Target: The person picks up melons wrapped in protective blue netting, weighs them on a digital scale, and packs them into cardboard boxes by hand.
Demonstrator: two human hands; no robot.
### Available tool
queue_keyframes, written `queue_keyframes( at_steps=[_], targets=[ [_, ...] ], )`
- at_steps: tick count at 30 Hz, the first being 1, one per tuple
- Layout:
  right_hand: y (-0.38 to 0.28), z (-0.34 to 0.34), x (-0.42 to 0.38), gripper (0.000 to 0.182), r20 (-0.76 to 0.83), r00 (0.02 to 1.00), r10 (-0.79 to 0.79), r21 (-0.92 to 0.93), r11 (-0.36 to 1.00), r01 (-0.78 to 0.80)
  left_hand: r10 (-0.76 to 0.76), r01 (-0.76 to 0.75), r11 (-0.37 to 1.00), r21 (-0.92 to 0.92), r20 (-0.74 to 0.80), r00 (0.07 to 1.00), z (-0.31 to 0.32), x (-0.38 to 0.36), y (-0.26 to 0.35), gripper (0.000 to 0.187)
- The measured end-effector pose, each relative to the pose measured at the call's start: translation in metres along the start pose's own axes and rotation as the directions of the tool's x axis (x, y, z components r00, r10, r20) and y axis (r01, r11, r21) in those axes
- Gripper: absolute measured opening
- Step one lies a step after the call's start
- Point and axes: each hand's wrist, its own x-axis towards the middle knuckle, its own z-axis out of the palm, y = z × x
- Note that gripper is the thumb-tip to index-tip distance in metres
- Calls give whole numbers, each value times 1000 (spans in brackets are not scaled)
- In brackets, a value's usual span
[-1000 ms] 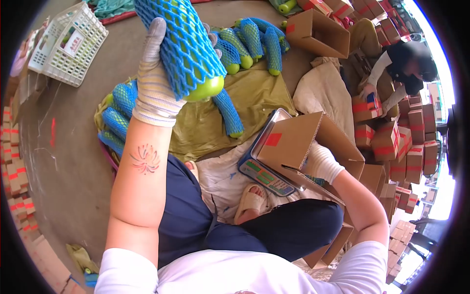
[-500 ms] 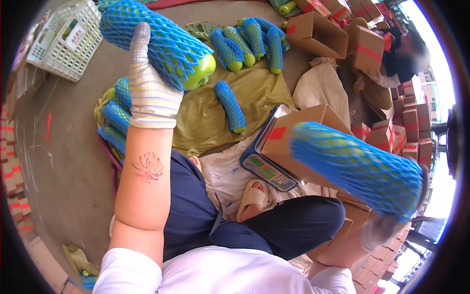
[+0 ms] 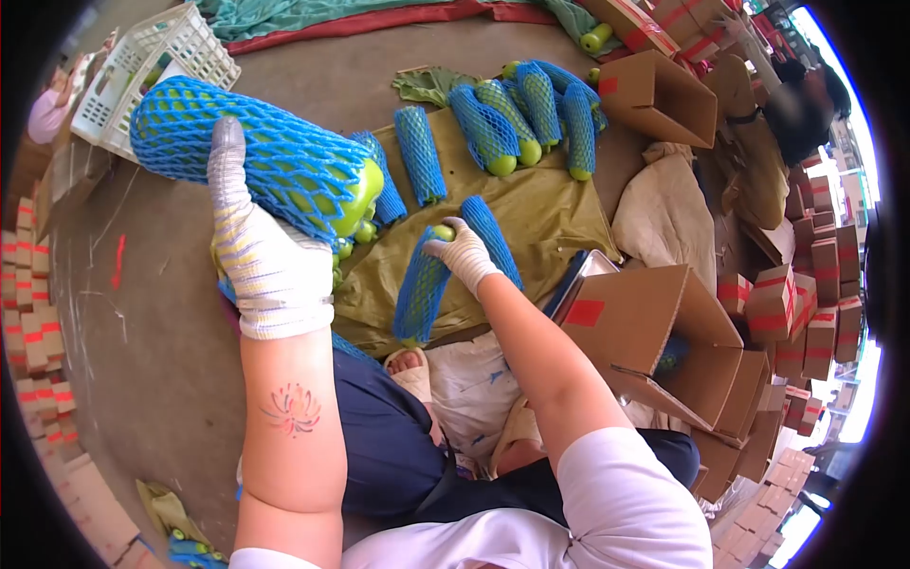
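My left hand (image 3: 275,270), in a striped work glove, is closed round a thick green gourd (image 3: 251,156) in a blue foam net, raised at the upper left. My right hand (image 3: 469,256), gloved too, grips the top end of a slimmer netted gourd (image 3: 420,296) that stands tilted over the olive cloth (image 3: 550,223). Just beside it lies another netted gourd (image 3: 492,242). An open cardboard box (image 3: 621,318) sits on a scale (image 3: 566,284) to the right, with some blue netting showing inside.
Several netted gourds (image 3: 540,104) lie at the cloth's far side. A white plastic crate (image 3: 204,52) stands at the upper left, an open carton (image 3: 654,95) at the upper right. Taped boxes (image 3: 825,266) are stacked along the right, where another person (image 3: 801,114) is.
My right hand has moved from the far right, where it held a large netted gourd, to the cloth, and now grips a slimmer one. My left hand has lowered slightly with its gourd.
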Motion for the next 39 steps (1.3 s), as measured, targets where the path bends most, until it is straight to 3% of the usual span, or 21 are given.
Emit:
queue_keyframes(
  at_steps=[2,4,6,8,10,12,14,15,18,20,21,22,24,26,28,31,33,34,36,38,39],
  targets=[
    [9,5,14,76,-41,998,38,17,999,-37,-5,5,1000,6,-37,999,4,5,-4,41],
    [21,6,22,74,-58,998,36,257,966,-20,63,-60,993,98,-22,998,2,14,-8,42],
    [29,11,30,66,-88,996,34,195,981,-16,-6,3,997,72,30,1000,-3,15,-7,42],
    [9,23,27,56,-309,853,-421,-308,893,329,-41,41,999,37,23,999,9,1,-7,40],
    [-24,43,41,54,-207,807,-554,-268,825,498,-48,40,995,88,86,995,-3,-5,-1,52],
    [-38,80,77,67,-174,844,-507,-312,842,441,-133,98,983,158,228,965,4,-22,6,61],
    [-53,101,106,84,-146,956,-253,-340,921,192,-207,172,975,144,282,937,0,-31,14,67],
    [-54,109,118,94,-92,990,-110,-393,917,65,-230,216,971,102,165,959,3,-38,18,71],
    [-51,107,134,98,-49,995,-92,-516,855,53,-263,232,961,153,236,935,-14,-29,24,74],
    [-46,96,135,83,-78,994,-72,-295,955,46,-251,226,964,137,197,948,-14,-26,22,77],
    [-43,86,131,78,63,996,-65,132,990,56,-215,196,972,129,155,964,-8,-27,17,76],
    [-41,73,125,73,188,975,-118,529,849,1,-178,164,979,117,116,977,-3,-27,14,75],
    [-47,41,61,67,303,929,-214,884,427,-191,-203,196,978,65,130,970,3,-20,10,71],
    [-55,11,-24,70,280,868,-410,956,43,-289,-171,153,981,122,148,974,7,-17,2,66],
    [-67,-32,-101,78,289,848,-445,937,-49,-345,-136,113,981,160,141,981,12,-15,-6,64],
    [-65,-98,-186,99,190,950,-247,981,85,-174,-147,108,961,253,142,979,26,-29,-19,57],
    [-56,-152,-245,105,-23,973,-229,986,154,59,-192,105,905,412,177,965,36,-47,-24,51],
    [-47,-175,-268,108,-96,936,-339,975,158,157,-264,100,851,515,255,930,27,-48,-29,52],
    [-51,-218,-330,103,-284,872,-400,917,151,368,-384,-123,650,750,464,798,44,-74,-42,59],
    [-43,-246,-380,105,-485,764,-426,774,198,601,-477,-279,643,713,658,583,68,-111,-72,64],
    [-38,-254,-404,106,-553,726,-409,718,208,664,-457,-500,594,630,776,435,79,-126,-91,66]
  ],
)
